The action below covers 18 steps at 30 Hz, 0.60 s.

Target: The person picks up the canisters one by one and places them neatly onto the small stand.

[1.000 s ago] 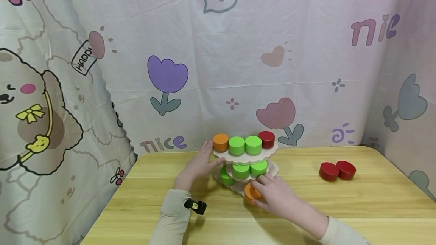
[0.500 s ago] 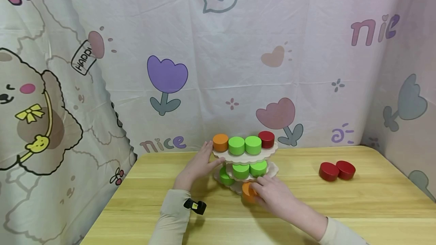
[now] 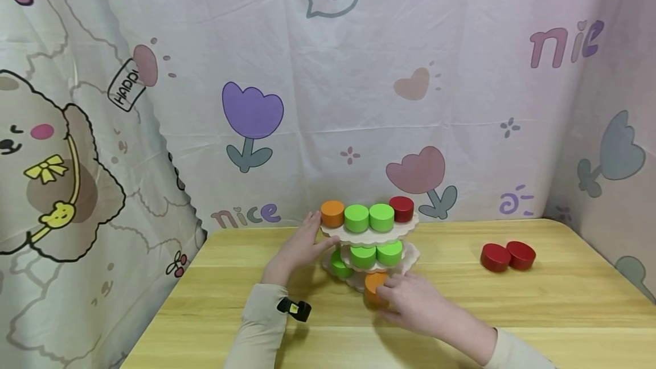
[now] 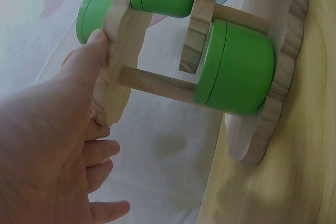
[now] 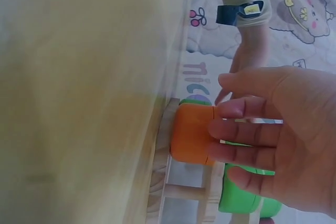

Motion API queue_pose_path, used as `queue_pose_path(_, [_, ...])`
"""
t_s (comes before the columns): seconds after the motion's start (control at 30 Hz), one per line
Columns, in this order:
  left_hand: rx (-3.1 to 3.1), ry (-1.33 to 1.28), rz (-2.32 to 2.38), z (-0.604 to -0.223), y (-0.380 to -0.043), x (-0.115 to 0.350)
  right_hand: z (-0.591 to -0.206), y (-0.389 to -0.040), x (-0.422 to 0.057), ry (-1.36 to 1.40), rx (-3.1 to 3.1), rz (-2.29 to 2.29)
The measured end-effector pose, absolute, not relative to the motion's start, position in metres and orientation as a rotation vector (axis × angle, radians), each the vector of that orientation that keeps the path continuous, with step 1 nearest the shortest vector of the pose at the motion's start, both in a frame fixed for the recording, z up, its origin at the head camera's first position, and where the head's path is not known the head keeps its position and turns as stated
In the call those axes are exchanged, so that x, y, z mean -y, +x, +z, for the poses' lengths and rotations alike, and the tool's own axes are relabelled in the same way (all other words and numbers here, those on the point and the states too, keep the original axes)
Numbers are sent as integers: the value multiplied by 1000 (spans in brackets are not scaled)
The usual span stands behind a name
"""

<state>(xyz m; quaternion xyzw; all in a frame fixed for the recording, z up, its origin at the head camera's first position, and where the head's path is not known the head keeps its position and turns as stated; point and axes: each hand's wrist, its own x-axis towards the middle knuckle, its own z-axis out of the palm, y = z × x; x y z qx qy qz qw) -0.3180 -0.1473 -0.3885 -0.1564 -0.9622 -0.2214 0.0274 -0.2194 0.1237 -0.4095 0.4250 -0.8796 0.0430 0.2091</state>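
Note:
A wooden tiered stand [image 3: 361,238] with scalloped edges bears round blocks on its tiers. My left hand [image 3: 299,249] holds the left edge of its top tier, with the thumb [image 4: 94,51] against the plate rim. An orange round block [image 3: 376,288] rests at the front of the bottom tier. Just right of this block is my right hand [image 3: 417,303]; its fingertips touch or nearly touch the block's top, and the thumb stands away from it. On the top tier sit another orange block [image 3: 332,214], two green blocks [image 3: 356,218] and a red block [image 3: 401,209].
Two green blocks [image 3: 363,257] sit on the middle tier, and another green block [image 4: 241,66] on the bottom tier at left. Two red blocks [image 3: 495,258] lie together on the wooden table [image 3: 579,300] at right. A printed cloth [image 3: 328,73] hangs behind the table.
The orange block in my right hand moved slightly left on the bottom tier. My right fingers and thumb then loosened from it. My left hand stayed on the stand.

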Motion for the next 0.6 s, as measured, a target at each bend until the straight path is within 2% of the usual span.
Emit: queue_pose_path(0.6, [2981,-476,-687,-387,-317,147,-415,-220,-123,1362,2404,113])
